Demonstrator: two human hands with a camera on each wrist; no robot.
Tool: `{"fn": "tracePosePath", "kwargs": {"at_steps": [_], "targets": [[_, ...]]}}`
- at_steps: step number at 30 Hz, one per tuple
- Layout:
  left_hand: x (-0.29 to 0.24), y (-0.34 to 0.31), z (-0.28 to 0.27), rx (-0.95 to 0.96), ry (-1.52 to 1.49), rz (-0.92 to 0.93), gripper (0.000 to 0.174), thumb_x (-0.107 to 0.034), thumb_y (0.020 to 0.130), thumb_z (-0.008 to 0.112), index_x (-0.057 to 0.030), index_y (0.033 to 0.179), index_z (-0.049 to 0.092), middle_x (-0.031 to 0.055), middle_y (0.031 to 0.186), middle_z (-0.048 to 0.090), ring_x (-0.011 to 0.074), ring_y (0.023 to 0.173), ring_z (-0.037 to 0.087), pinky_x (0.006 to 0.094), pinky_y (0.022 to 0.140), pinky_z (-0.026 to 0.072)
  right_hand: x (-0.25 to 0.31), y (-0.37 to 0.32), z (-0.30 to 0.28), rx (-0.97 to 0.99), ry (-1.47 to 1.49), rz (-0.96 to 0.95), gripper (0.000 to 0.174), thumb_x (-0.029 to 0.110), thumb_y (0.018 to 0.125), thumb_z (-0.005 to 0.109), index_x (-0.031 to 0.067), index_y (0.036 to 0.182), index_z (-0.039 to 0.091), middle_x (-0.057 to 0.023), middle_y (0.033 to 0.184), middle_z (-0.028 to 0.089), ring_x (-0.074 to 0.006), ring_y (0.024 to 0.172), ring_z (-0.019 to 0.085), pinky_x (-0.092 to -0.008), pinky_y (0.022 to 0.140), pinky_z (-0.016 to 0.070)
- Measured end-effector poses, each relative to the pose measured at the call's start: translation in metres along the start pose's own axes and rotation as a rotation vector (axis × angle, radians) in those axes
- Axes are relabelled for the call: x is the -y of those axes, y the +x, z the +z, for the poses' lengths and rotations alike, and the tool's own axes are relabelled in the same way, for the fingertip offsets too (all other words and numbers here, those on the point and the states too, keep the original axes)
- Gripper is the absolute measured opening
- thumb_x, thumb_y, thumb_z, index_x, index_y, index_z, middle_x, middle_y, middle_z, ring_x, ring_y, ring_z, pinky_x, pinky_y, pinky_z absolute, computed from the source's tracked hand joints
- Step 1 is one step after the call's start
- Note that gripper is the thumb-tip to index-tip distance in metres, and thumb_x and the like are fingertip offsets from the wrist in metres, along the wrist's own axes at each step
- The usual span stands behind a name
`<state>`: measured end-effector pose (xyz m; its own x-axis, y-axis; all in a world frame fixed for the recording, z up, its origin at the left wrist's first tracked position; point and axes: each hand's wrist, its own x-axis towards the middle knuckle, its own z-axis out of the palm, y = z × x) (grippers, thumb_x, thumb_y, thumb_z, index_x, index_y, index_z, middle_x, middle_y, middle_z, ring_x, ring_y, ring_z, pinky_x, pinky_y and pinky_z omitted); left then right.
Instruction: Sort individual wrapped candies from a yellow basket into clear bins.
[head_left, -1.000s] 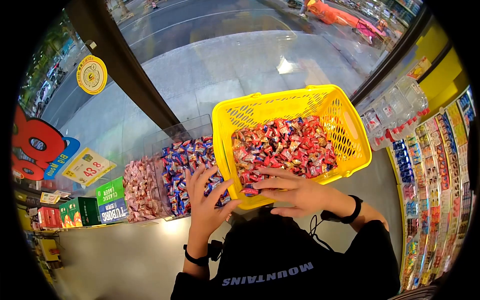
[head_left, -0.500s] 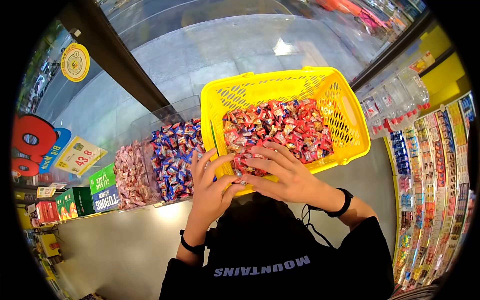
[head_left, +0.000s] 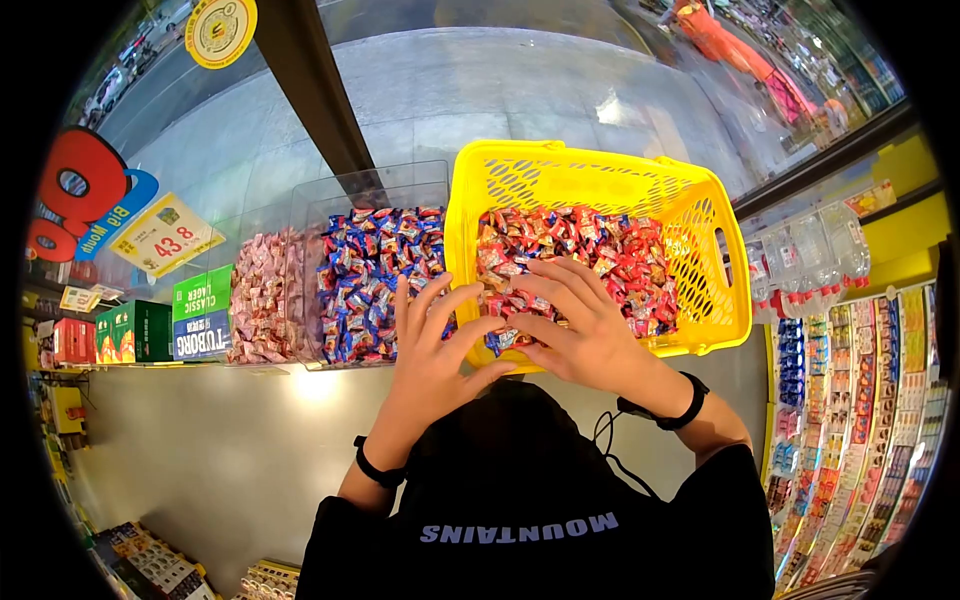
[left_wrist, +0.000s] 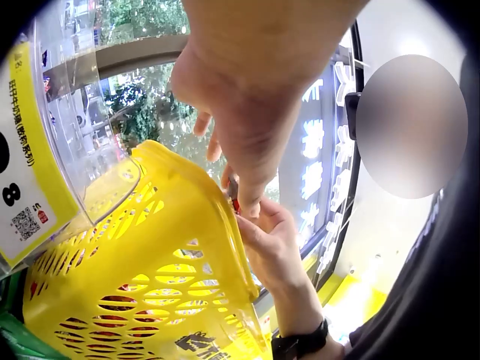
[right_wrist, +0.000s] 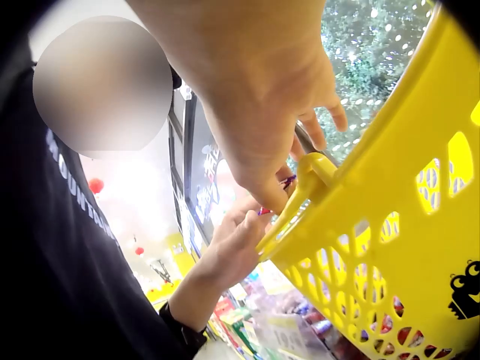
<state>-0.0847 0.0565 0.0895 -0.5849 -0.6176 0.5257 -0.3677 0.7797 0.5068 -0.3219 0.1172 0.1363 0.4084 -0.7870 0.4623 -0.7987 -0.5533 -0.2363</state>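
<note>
A yellow shopping basket [head_left: 600, 163] holds a heap of small wrapped candies [head_left: 580, 250], mostly red with some blue and gold. At its near left corner my left hand [head_left: 437, 345] and right hand [head_left: 585, 330] meet over the rim, fingers bent and thumbs toward each other. A small red wrapped candy [left_wrist: 235, 204] shows between the fingertips of both hands in the left wrist view. The right wrist view shows a bit of blue-purple wrapper [right_wrist: 288, 181] under my right thumb. My fingers partly hide the candy.
Left of the basket stand clear bins with blue candies [head_left: 375, 285] and pink candies [head_left: 267, 300], then a green and blue beer box [head_left: 202, 312]. A window [head_left: 450, 90] lies beyond. Clear bottles [head_left: 810, 245] and packed shelves [head_left: 850, 400] line the right.
My hands have come together at the basket's near left corner, the left hand moving in toward the right. A candy is now between their fingertips. The head view has shifted.
</note>
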Motion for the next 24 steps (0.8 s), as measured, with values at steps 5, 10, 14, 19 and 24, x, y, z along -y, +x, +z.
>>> {"fn": "tracePosePath", "kwargs": {"at_steps": [5,10,14,19,24], "targets": [[0.005,-0.003,-0.003,-0.052,0.008,0.029,0.044,-0.034,0.074,0.095,-0.0221,0.113,0.078,0.0010,0.142,0.064,0.0344,0.143,0.050,0.0696,0.128,0.0194,0.002,0.007,-0.002,0.068,0.037,0.020,0.045,0.015,0.071,0.092,0.0126,0.113,0.076,-0.0105,0.143,0.062,-0.0361,0.138,0.058,-0.0568,0.116,0.0467],[0.011,-0.004,-0.009,-0.100,0.018,0.073,0.042,-0.028,0.069,0.097,-0.0215,0.107,0.079,0.0000,0.137,0.068,0.0331,0.141,0.053,0.0703,0.128,0.0191,-0.004,0.013,0.001,0.102,0.123,-0.020,0.044,0.012,0.075,0.088,0.0111,0.116,0.075,-0.0116,0.144,0.060,-0.0362,0.138,0.056,-0.0551,0.115,0.0461],[0.014,-0.007,-0.011,-0.129,0.056,0.047,0.038,-0.028,0.070,0.096,-0.0219,0.104,0.079,-0.0004,0.135,0.069,0.0317,0.141,0.054,0.0699,0.129,0.0176,-0.004,0.018,0.000,0.124,0.155,0.014,0.053,0.014,0.074,0.091,0.0114,0.124,0.075,-0.0133,0.147,0.059,-0.0386,0.136,0.058,-0.0543,0.114,0.0486],[0.047,-0.029,-0.018,-0.171,0.115,-0.110,0.032,-0.025,0.075,0.093,-0.0222,0.105,0.080,0.0003,0.135,0.066,0.0314,0.141,0.054,0.0676,0.129,0.0179,-0.054,0.020,-0.033,0.275,-0.001,0.118,0.053,0.024,0.081,0.090,0.0131,0.131,0.074,-0.0161,0.151,0.058,-0.0396,0.136,0.058,-0.0509,0.114,0.0485],[0.088,-0.057,0.000,-0.090,0.219,-0.253,0.032,-0.025,0.076,0.092,-0.0183,0.105,0.080,0.0032,0.138,0.064,0.0333,0.143,0.051,0.0658,0.129,0.0195,-0.134,0.011,-0.029,0.631,-0.109,0.337,0.045,0.033,0.087,0.085,0.0133,0.127,0.076,-0.0196,0.146,0.062,-0.0410,0.135,0.059,-0.0480,0.112,0.0497]]}}
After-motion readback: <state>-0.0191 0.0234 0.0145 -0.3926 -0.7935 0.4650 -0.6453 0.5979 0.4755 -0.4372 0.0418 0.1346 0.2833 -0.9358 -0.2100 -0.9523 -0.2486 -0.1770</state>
